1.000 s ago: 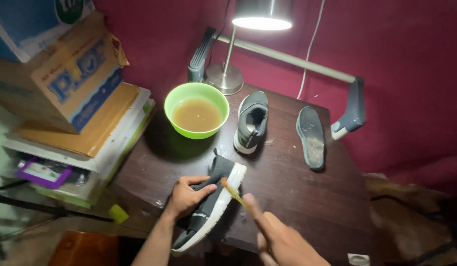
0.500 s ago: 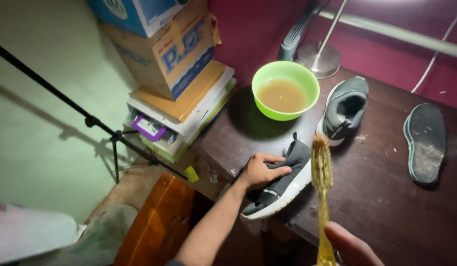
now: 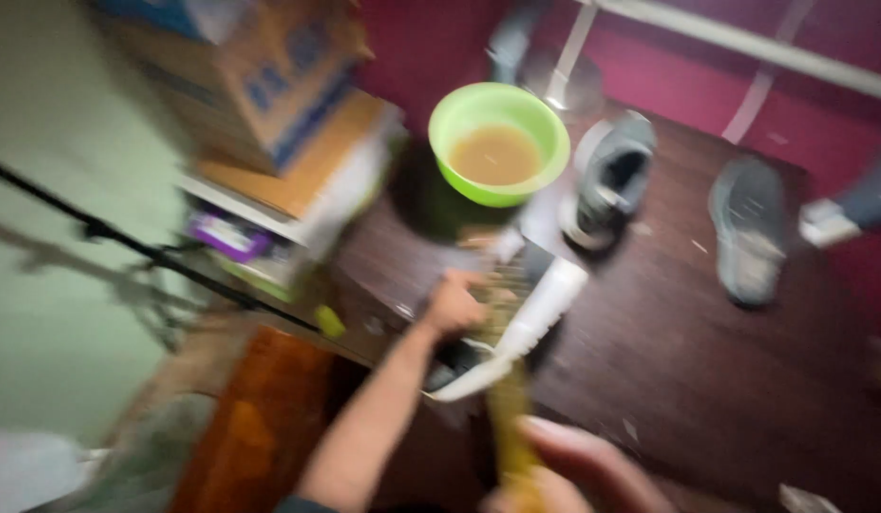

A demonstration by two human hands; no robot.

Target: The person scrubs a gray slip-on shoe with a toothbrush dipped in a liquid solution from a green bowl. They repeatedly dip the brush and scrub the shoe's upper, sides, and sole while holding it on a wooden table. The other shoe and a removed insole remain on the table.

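The picture is blurred by motion. My left hand (image 3: 454, 302) grips a dark shoe with a white sole (image 3: 530, 318) lying on its side near the front of the dark wooden table (image 3: 706, 380). At the bottom edge my right hand (image 3: 578, 470) holds the handle of a yellowish brush (image 3: 507, 418), whose head reaches up against the shoe. A green bowl of brownish water (image 3: 497, 142) stands behind the shoe. A second grey shoe (image 3: 611, 180) sits to the bowl's right, and a grey insole (image 3: 749, 228) lies further right.
Stacked cardboard boxes and books (image 3: 279, 123) stand left of the table. A thin black stand leg (image 3: 146, 252) crosses the left side over a green wall. A lamp base (image 3: 564, 81) is behind the bowl. An orange-brown wooden piece (image 3: 241, 427) sits below the table edge.
The view has swung left and down and become blurred. The brush, raised above the shoe half a second ago, is now down against it. My left hand keeps its hold on the shoe.
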